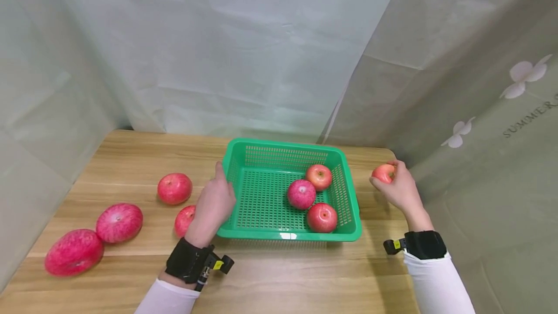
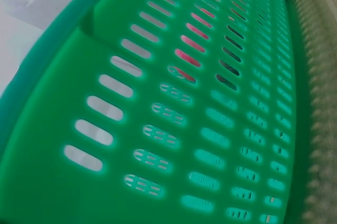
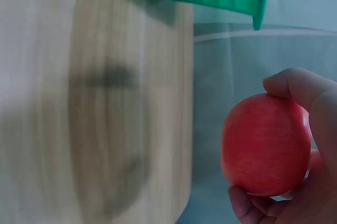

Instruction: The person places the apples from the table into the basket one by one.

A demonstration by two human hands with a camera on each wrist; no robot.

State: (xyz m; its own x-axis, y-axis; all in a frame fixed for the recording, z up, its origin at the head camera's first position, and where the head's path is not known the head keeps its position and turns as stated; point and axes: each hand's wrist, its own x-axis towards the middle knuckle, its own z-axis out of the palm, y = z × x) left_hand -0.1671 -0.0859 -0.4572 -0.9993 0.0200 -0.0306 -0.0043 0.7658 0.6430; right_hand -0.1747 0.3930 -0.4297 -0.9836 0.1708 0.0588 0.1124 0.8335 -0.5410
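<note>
The right hand (image 1: 403, 188) has its thumb and fingers curled round a round, reddish apple (image 1: 381, 173), near the far right corner of the wood-grained surface (image 1: 270, 280), well apart from the rectangular green plastic basket (image 1: 257, 234). With thumb and fingers on opposite sides, the grip probably keeps the smooth skin from slipping. The held fruit's stem hollow turns right, towards the palm; being nearly round, it shows no clear long axis. The left hand (image 1: 215, 200) lies at the basket's left rim, index finger straight and pointing to the surface's far edge; its other fingers are hidden, so whether they grip cannot be told. It presumably steadies the basket, which opens upwards, its long axis roughly along that far edge. Inside, a yellowish-red apple (image 1: 319, 177), a streaked pink apple (image 1: 302, 194) and a glossy red apple (image 1: 322, 217) gather at the right end, likely checking one another's rolling. Two streaked, dark pink fruits (image 1: 119, 222) lie towards the surface's left edge, two plain red apples (image 1: 174, 188) nearer the left hand
</note>
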